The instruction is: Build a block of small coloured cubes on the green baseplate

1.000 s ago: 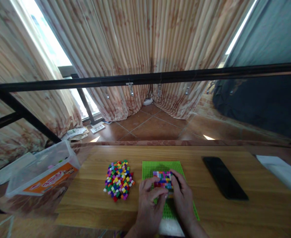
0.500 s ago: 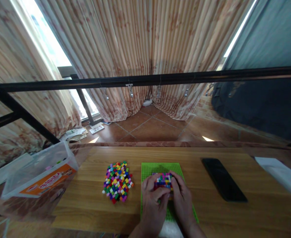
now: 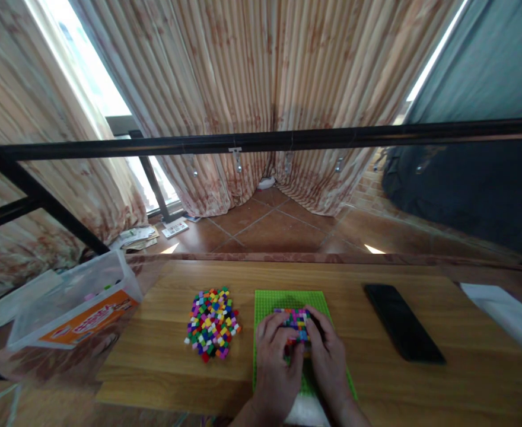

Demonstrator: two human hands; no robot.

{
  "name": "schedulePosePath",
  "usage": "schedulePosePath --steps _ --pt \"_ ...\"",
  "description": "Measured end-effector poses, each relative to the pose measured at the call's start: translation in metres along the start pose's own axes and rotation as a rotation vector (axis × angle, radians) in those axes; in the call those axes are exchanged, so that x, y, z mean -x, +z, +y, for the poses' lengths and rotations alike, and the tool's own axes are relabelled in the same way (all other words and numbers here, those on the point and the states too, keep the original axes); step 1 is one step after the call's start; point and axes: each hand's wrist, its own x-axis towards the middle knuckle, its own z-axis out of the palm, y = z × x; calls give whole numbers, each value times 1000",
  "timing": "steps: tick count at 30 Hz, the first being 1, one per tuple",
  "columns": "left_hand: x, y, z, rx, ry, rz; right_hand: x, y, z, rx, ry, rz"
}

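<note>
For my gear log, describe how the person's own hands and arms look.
The left hand and right hand are bare, with no gloves; the fingers are uncovered. No sleeve, watch, bracelet or cable shows on the visible forearms. Too blurred to rule out small rings.

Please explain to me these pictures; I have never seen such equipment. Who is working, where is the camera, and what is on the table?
There is no machine here: a person works with two bare hands. One camera, worn on the head, looks forward and down. The left hand and right hand have their fingers around a block of coloured cubes, over a green studded plate. Whether the block rests on the plate is hidden. On the wooden table, loose cubes lie left and a flat black object right.
</note>
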Motion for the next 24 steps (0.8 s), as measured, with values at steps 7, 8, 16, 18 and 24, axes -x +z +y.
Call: schedulePosePath --steps 7,8,16,18,24 --pt "-1 1 0 4 28 36 0 0 1 -21 -9 -3" --pt "-1 1 0 10 33 38 0 0 1 -23 -7 -3" --pt "-1 0 1 -13 118 26 0 -1 -2 -2 -13 5" --pt "-1 0 1 -26 141 21 0 -1 -3 11 -19 5" --pt "2 -3 -6 -66 230 -14 0 -2 -4 23 -29 -13"
